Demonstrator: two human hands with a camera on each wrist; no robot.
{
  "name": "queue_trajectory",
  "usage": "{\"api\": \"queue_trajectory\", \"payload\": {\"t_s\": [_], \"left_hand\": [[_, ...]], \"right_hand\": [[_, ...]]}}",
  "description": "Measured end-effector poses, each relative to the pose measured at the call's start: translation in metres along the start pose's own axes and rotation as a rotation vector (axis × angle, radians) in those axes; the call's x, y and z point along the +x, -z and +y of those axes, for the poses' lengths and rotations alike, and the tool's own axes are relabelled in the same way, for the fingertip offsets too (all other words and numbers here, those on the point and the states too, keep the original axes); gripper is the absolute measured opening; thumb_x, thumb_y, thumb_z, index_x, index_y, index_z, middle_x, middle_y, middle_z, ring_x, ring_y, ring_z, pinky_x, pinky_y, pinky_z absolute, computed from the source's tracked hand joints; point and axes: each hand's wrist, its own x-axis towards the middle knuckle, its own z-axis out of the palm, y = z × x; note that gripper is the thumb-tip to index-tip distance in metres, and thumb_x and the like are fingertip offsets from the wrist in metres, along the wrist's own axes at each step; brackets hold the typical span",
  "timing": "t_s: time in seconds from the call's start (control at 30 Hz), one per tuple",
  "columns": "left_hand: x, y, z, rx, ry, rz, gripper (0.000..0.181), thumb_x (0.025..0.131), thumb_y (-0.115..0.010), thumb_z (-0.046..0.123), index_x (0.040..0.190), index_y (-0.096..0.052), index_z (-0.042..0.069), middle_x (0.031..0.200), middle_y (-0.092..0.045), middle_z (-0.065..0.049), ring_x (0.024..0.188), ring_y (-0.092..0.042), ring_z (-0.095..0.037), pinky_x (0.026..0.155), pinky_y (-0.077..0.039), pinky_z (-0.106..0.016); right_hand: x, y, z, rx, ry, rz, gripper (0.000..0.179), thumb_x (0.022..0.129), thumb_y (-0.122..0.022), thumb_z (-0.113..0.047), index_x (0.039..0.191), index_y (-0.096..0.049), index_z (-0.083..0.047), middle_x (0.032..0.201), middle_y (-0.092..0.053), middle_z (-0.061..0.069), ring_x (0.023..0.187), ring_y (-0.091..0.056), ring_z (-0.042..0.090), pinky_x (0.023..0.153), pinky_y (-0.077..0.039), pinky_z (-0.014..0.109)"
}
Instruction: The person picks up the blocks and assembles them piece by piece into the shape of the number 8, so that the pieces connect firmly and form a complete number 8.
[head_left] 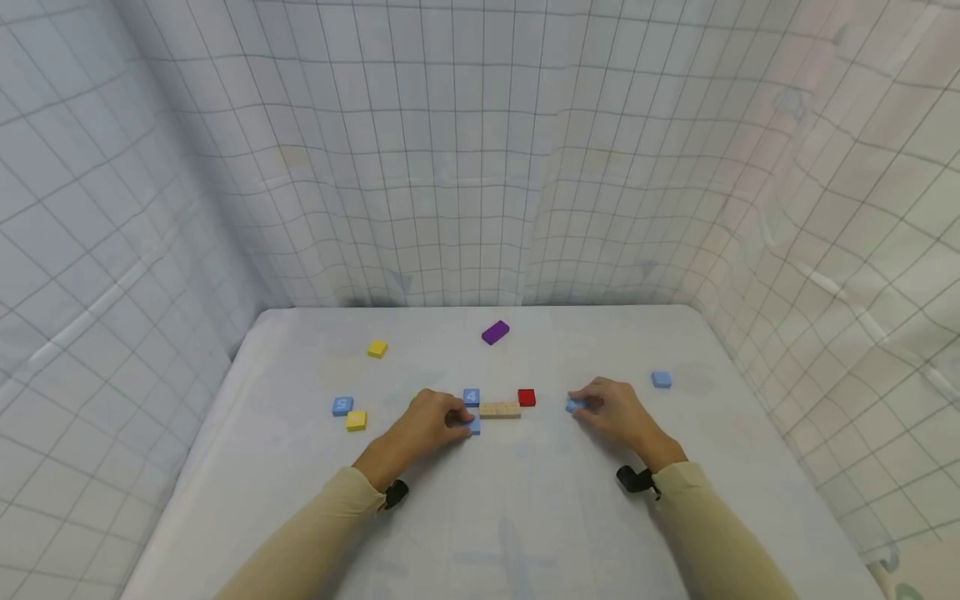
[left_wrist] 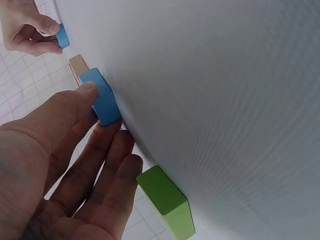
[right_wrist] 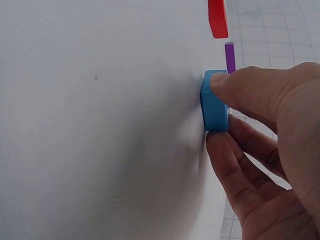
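Between thumb and fingers, my left hand [head_left: 427,421] pinches a blue block [left_wrist: 106,104] at the left end of a long wooden block [head_left: 500,410]. A blue block marked 4 [head_left: 471,397] lies just behind the pinched one. To the right, my right hand [head_left: 617,412] pinches another blue block [right_wrist: 215,110] by its two ends, low over the tabletop. Whether that block touches the cloth I cannot tell. A red block [head_left: 527,397] sits at the wooden block's far right corner. Near my left fingertips stands a green block [left_wrist: 162,191], mostly hidden in the head view.
On the left lie a blue block marked with a digit [head_left: 342,406] and a yellow block [head_left: 356,421]. Farther back are another yellow block [head_left: 377,349] and a purple block [head_left: 496,332]. One blue block [head_left: 661,380] lies far right. Gridded curtains [head_left: 480,167] surround the white table [head_left: 525,517].
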Motion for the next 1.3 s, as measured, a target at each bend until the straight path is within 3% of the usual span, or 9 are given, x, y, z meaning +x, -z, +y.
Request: {"api": "queue_trajectory", "payload": {"t_s": [0.23, 0.4, 0.73, 1.0, 1.3], "left_hand": [[0.000, 0.000, 0.000, 0.005, 0.016, 0.013, 0.018, 0.093, -0.101, 0.024, 0.109, -0.092, 0.021, 0.109, -0.091, 0.008, 0.107, -0.084, -0.010, 0.099, -0.070, -0.035], [-0.003, -0.006, -0.001, -0.025, 0.036, -0.026, 0.019, 0.095, -0.099, 0.026, 0.112, -0.092, 0.021, 0.111, -0.091, 0.009, 0.110, -0.084, -0.010, 0.102, -0.070, -0.037], [-0.011, -0.013, 0.000, -0.033, 0.072, -0.043, 0.019, 0.095, -0.099, 0.026, 0.111, -0.092, 0.021, 0.111, -0.090, 0.010, 0.109, -0.082, -0.008, 0.101, -0.070, -0.037], [-0.012, -0.006, 0.005, -0.067, 0.029, -0.009, 0.017, 0.095, -0.099, 0.022, 0.110, -0.092, 0.019, 0.109, -0.091, 0.006, 0.106, -0.082, -0.010, 0.097, -0.069, -0.037], [-0.007, 0.004, 0.009, -0.088, 0.040, -0.011, 0.018, 0.095, -0.099, 0.023, 0.110, -0.092, 0.017, 0.109, -0.091, 0.004, 0.106, -0.082, -0.011, 0.098, -0.069, -0.037]], "right_hand": [[0.002, -0.005, -0.006, 0.015, -0.001, -0.030, 0.033, 0.099, -0.092, -0.006, 0.132, -0.086, -0.007, 0.125, -0.087, 0.006, 0.109, -0.081, 0.021, 0.102, -0.071, 0.044], [-0.002, -0.009, -0.010, 0.074, -0.012, -0.071, 0.028, 0.099, -0.091, -0.004, 0.126, -0.084, -0.008, 0.124, -0.087, 0.004, 0.112, -0.081, 0.022, 0.104, -0.070, 0.044], [-0.006, -0.021, -0.014, 0.096, 0.095, -0.102, 0.021, 0.098, -0.093, -0.004, 0.116, -0.087, -0.013, 0.119, -0.088, 0.000, 0.112, -0.084, 0.020, 0.103, -0.071, 0.036], [-0.001, -0.020, -0.017, 0.081, 0.214, -0.107, 0.019, 0.098, -0.092, -0.003, 0.115, -0.088, -0.011, 0.117, -0.087, 0.001, 0.109, -0.084, 0.020, 0.100, -0.071, 0.035], [0.009, -0.017, -0.025, 0.073, 0.251, -0.124, 0.018, 0.100, -0.092, -0.004, 0.116, -0.089, -0.012, 0.119, -0.087, 0.003, 0.109, -0.085, 0.022, 0.097, -0.072, 0.035]]}}
